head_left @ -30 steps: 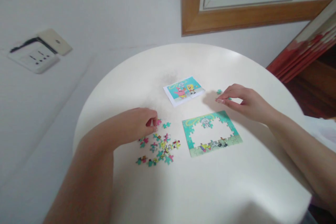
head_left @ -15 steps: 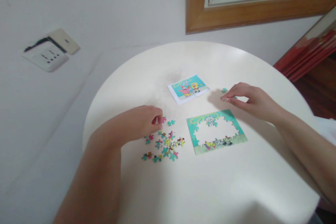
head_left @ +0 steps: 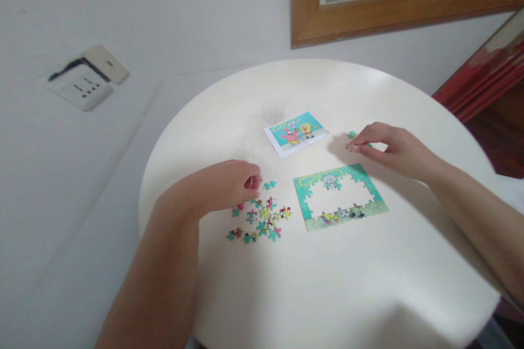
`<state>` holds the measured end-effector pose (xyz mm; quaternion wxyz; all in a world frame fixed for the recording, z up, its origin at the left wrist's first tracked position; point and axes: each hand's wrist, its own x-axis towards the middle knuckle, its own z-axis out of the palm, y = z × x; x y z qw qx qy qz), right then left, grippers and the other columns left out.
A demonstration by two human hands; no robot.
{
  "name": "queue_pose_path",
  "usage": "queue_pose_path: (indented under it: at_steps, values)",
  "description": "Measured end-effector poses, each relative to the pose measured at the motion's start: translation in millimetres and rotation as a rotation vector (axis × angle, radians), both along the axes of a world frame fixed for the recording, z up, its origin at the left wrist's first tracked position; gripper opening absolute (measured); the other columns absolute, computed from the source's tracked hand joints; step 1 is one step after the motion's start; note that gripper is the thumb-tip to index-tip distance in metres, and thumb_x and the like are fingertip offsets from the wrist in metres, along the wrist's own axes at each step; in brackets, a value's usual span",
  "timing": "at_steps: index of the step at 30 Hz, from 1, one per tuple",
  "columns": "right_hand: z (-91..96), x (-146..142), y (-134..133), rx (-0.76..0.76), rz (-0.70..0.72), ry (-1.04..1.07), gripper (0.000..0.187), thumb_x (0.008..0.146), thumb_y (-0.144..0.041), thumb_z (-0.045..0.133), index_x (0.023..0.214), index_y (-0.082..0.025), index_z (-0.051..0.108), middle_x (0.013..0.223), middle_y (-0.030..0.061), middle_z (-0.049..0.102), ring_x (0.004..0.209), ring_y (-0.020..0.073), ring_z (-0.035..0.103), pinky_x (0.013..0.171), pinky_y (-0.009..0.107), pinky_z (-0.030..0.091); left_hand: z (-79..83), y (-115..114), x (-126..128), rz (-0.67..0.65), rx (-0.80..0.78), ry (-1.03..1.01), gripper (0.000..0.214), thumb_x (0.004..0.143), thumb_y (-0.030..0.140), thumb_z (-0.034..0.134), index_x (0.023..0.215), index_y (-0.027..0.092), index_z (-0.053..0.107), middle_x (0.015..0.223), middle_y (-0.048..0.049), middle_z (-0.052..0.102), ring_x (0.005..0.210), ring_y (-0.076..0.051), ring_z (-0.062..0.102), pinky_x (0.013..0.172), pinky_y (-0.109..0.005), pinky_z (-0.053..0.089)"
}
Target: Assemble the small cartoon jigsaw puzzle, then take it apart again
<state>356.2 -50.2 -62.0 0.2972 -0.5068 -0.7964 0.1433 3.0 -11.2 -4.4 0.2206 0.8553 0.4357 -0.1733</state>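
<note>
Our left hand [head_left: 223, 185] pinches a pink piece [head_left: 258, 180] at the loose pile's [head_left: 262, 221] far edge, left of the half-built puzzle [head_left: 303, 196], whose long side runs left to right. Our right hand [head_left: 393, 147] curls beyond it, beside a teal piece [head_left: 351, 134]; we cannot tell whether it grips anything.

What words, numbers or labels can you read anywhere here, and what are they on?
No text reads clearly.
Picture card: a yellowish scrawl along its top, too blurred to read.
Half-built puzzle: a similar scrawl on its top edge, unreadable.
Wall socket: no legible marking.
</note>
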Motion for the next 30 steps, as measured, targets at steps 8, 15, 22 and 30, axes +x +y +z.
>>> queue_pose_path:
  at_steps: [8,15,22,30]
  values:
    - [4.2,-5.5,0.0,0.017,0.013,-0.005,0.017,0.086,-0.029,0.056,0.091,-0.026,0.072,0.088,0.0053,0.073,0.085,0.0209,0.064,0.076,0.039,0.052,-2.1,0.9,-3.3,-0.014,0.006,-0.009,0.009,0.076,0.026,0.05,0.074,0.02,0.056,0.071,-0.0006,0.062,0.062,-0.015,0.053,0.057,-0.028,0.031]
    - [3.7,-5.7,0.6,0.027,0.044,-0.013,0.018,0.087,-0.024,0.055,0.091,-0.023,0.072,0.088,0.0058,0.073,0.087,0.0199,0.063,0.077,0.037,0.051,-4.0,1.8,-4.2,-0.023,0.006,-0.004,0.012,0.079,0.027,0.047,0.075,0.02,0.056,0.071,-0.0002,0.062,0.062,-0.015,0.053,0.057,-0.028,0.031]
    - [4.5,-7.3,0.5,0.041,0.056,0.004,0.019,0.088,-0.025,0.054,0.09,-0.022,0.073,0.088,0.0069,0.074,0.086,0.0204,0.063,0.078,0.036,0.051,-7.9,3.2,-8.0,-0.028,0.027,-0.013,0.013,0.079,0.029,0.048,0.075,0.02,0.057,0.07,0.0004,0.062,0.062,-0.016,0.054,0.058,-0.028,0.032]
    - [5.9,-7.3,-0.3,0.013,0.053,-0.01,0.02,0.089,-0.028,0.054,0.09,-0.023,0.073,0.089,0.0068,0.073,0.086,0.0202,0.062,0.078,0.037,0.05,-7.8,3.3,-6.0,-0.028,0.025,-0.029,0.012,0.078,0.028,0.049,0.073,0.02,0.057,0.069,0.0006,0.062,0.061,-0.015,0.054,0.057,-0.028,0.032]
